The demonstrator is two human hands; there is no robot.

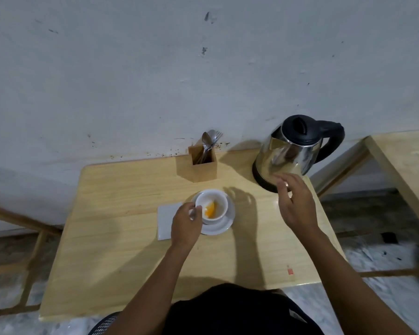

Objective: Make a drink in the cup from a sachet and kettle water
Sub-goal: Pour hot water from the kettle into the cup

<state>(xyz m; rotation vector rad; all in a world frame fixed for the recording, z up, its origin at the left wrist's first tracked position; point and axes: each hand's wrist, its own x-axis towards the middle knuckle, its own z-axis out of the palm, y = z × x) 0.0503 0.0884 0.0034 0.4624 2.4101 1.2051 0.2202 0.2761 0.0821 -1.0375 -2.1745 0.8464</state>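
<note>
White cup [212, 206] between left fingers [195, 212]

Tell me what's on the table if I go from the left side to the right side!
White napkin → left hand on the cup's handle → white cup on its saucer → right hand → shiny kettle. The wooden cutlery holder sits farther back, above the cup.

Stained grey wall [155, 68], wooden table [121, 250], speckled floor [384, 298]
</note>
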